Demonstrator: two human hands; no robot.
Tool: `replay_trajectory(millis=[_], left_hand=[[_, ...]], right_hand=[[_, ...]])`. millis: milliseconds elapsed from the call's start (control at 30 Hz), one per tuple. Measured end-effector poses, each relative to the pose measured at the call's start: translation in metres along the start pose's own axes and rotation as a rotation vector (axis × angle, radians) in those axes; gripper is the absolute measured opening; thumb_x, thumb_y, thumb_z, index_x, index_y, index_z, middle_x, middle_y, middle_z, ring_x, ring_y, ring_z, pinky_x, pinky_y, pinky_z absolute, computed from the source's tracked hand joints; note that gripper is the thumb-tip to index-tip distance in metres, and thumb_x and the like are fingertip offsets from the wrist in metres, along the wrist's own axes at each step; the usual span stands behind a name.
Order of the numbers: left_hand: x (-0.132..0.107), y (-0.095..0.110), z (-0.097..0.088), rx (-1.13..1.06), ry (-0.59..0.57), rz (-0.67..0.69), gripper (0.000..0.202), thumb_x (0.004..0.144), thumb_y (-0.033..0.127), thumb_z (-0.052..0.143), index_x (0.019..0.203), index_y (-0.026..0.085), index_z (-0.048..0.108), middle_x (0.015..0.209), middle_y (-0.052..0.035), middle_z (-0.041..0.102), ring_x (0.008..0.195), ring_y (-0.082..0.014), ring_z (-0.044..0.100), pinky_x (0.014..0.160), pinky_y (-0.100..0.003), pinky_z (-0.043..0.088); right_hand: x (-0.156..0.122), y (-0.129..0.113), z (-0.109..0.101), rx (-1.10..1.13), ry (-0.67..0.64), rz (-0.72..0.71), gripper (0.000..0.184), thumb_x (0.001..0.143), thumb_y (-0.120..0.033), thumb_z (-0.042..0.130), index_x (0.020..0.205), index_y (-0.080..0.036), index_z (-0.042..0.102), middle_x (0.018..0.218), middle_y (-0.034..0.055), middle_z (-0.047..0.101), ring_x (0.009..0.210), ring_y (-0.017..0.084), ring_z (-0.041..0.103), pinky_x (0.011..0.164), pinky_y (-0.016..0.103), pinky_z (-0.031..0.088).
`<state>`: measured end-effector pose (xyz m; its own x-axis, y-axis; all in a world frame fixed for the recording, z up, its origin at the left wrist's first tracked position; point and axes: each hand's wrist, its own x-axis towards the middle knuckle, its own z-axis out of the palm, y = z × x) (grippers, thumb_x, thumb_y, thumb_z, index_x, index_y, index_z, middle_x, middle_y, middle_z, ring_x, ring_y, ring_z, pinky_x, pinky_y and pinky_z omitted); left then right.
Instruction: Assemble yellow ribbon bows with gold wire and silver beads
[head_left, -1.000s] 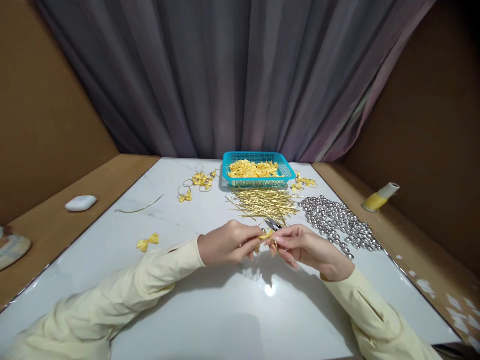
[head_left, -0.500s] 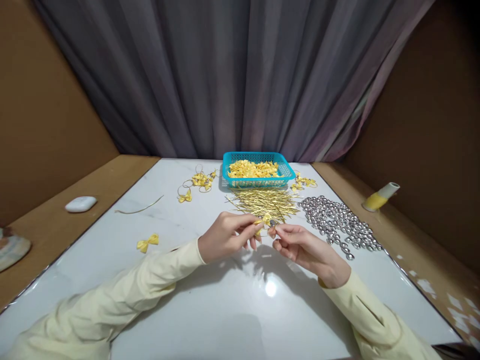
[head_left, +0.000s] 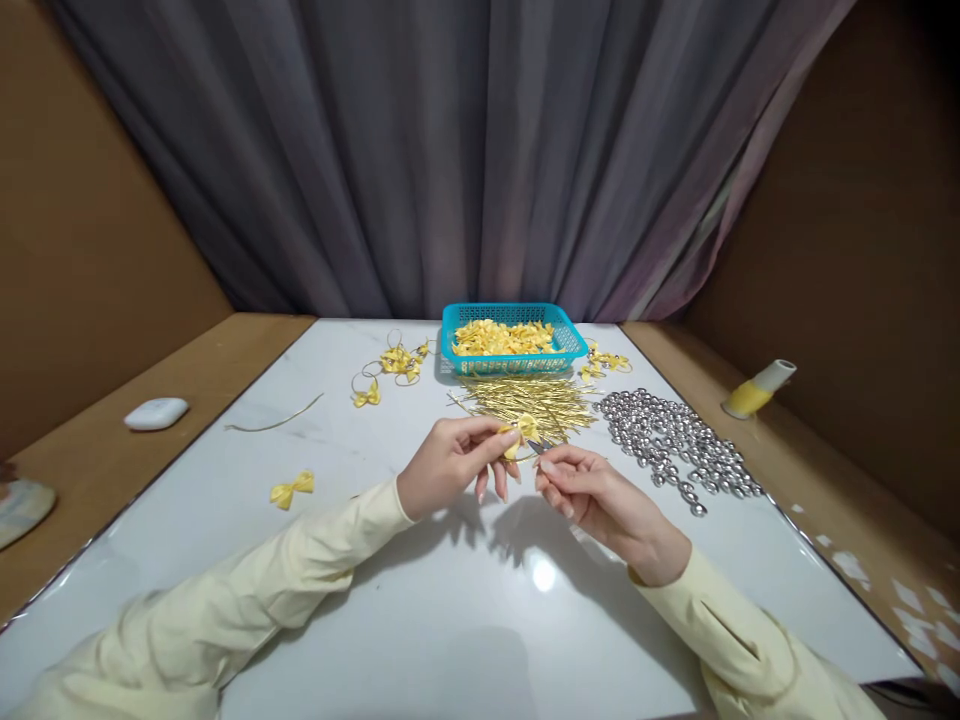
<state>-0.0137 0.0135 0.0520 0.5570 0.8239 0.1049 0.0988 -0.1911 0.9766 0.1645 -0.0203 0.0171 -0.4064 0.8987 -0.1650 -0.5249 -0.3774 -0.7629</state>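
Over the middle of the white table, my left hand [head_left: 454, 465] is closed in a pinch on a yellow ribbon bow [head_left: 526, 430]. A thin gold cord [head_left: 517, 459] curves below the bow beside my fingers. Close by on the right, my right hand [head_left: 604, 495] pinches a small dark grey, pointed piece [head_left: 537, 447] between thumb and fingertips. Its tip is at the bow's lower right edge; whether they touch I cannot tell. What the piece is does not show clearly. Behind the hands lies a heap of gold cord lengths [head_left: 540, 402].
A blue basket [head_left: 514, 309] full of yellow bows stands at the back. Silver oval pieces [head_left: 675, 440] spread at right, near a yellow-and-white tube [head_left: 757, 390]. Looped bows [head_left: 401, 360], a single bow [head_left: 291, 490], a loose cord [head_left: 276, 424] and a white case [head_left: 156, 413] are left.
My right hand has shifted slightly down, and the grey piece now shows as a pointed shape against the bow. The bow has turned a little in my left hand, showing more of its face.
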Motion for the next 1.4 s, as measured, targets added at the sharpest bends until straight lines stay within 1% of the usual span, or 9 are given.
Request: replay_trajectory(millis=[167, 467, 667, 867, 967, 1100, 1233, 1300, 1400], left_hand=[[0.002, 0.003, -0.002, -0.150, -0.009, -0.072, 0.018, 0.081, 0.029, 0.053, 0.076, 0.012, 0.056, 0.058, -0.0012, 0.063, 0.039, -0.0082, 0.056, 0.032, -0.014, 0.038], [0.002, 0.002, 0.002, -0.526, -0.058, -0.228, 0.018, 0.079, 0.024, 0.057, 0.067, 0.010, 0.055, 0.056, 0.0015, 0.060, 0.030, -0.0015, 0.046, 0.025, -0.008, 0.030], [0.001, 0.002, 0.002, -0.677, -0.109, -0.263, 0.013, 0.079, 0.017, 0.056, 0.068, 0.009, 0.056, 0.058, 0.0000, 0.059, 0.032, -0.0029, 0.050, 0.024, -0.008, 0.032], [0.002, 0.013, -0.004, -0.863, -0.045, -0.345, 0.016, 0.080, 0.005, 0.049, 0.064, 0.008, 0.053, 0.052, 0.0038, 0.051, 0.026, 0.0029, 0.037, 0.026, -0.004, 0.031], [0.003, 0.015, -0.014, -0.923, -0.017, -0.342, 0.017, 0.081, 0.002, 0.044, 0.069, 0.008, 0.054, 0.054, 0.0027, 0.051, 0.030, 0.0015, 0.042, 0.027, -0.004, 0.031], [0.004, 0.011, -0.028, -0.975, -0.002, -0.316, 0.017, 0.081, -0.001, 0.042, 0.075, 0.007, 0.054, 0.056, 0.0025, 0.050, 0.033, 0.0008, 0.045, 0.031, -0.004, 0.036], [0.002, 0.006, -0.033, -0.994, -0.023, -0.309, 0.015, 0.081, 0.001, 0.043, 0.072, 0.008, 0.052, 0.053, 0.0032, 0.048, 0.031, 0.0008, 0.043, 0.031, -0.005, 0.035], [0.002, 0.004, -0.033, -0.978, -0.042, -0.303, 0.015, 0.081, 0.002, 0.043, 0.071, 0.009, 0.052, 0.050, 0.0035, 0.048, 0.029, 0.0007, 0.041, 0.031, -0.005, 0.035], [0.002, 0.002, -0.032, -0.917, -0.070, -0.301, 0.012, 0.081, 0.004, 0.046, 0.072, 0.009, 0.052, 0.049, 0.0037, 0.049, 0.030, 0.0003, 0.042, 0.033, -0.006, 0.037]], right_hand=[[-0.001, -0.003, 0.000, -0.014, -0.006, -0.078, 0.009, 0.069, -0.015, 0.069, 0.076, -0.013, 0.063, 0.064, 0.0010, 0.065, 0.047, 0.003, 0.053, 0.047, 0.012, 0.043], [0.002, 0.001, -0.003, 0.111, -0.071, -0.056, 0.012, 0.069, -0.012, 0.068, 0.080, -0.014, 0.063, 0.062, -0.0007, 0.063, 0.049, 0.003, 0.054, 0.044, 0.008, 0.042], [0.003, -0.001, -0.003, 0.171, -0.049, -0.121, 0.014, 0.065, -0.011, 0.070, 0.077, -0.014, 0.065, 0.062, -0.0009, 0.065, 0.046, 0.001, 0.053, 0.045, 0.006, 0.043], [0.010, -0.011, 0.005, 0.141, -0.022, -0.055, 0.030, 0.056, -0.005, 0.073, 0.085, -0.013, 0.068, 0.074, 0.0018, 0.068, 0.062, 0.004, 0.059, 0.062, 0.008, 0.049], [0.017, -0.017, 0.011, 0.086, -0.041, -0.038, 0.026, 0.057, -0.005, 0.073, 0.081, -0.013, 0.069, 0.076, 0.0011, 0.068, 0.064, 0.004, 0.058, 0.066, 0.009, 0.048], [0.027, -0.022, 0.017, 0.020, -0.094, -0.051, 0.020, 0.059, -0.010, 0.074, 0.078, -0.012, 0.070, 0.068, 0.0001, 0.064, 0.061, 0.004, 0.055, 0.062, 0.011, 0.046], [0.034, -0.021, 0.017, -0.016, -0.089, -0.121, 0.008, 0.068, -0.016, 0.069, 0.075, -0.016, 0.068, 0.090, 0.0037, 0.066, 0.075, 0.007, 0.057, 0.061, 0.015, 0.044], [0.035, -0.019, 0.016, 0.004, -0.109, -0.136, 0.004, 0.070, -0.018, 0.068, 0.074, -0.017, 0.067, 0.094, 0.0035, 0.066, 0.079, 0.009, 0.057, 0.058, 0.016, 0.043], [0.034, -0.018, 0.015, 0.035, -0.146, -0.142, 0.006, 0.070, -0.021, 0.068, 0.074, -0.019, 0.065, 0.075, 0.0010, 0.067, 0.060, 0.008, 0.055, 0.045, 0.015, 0.039]])
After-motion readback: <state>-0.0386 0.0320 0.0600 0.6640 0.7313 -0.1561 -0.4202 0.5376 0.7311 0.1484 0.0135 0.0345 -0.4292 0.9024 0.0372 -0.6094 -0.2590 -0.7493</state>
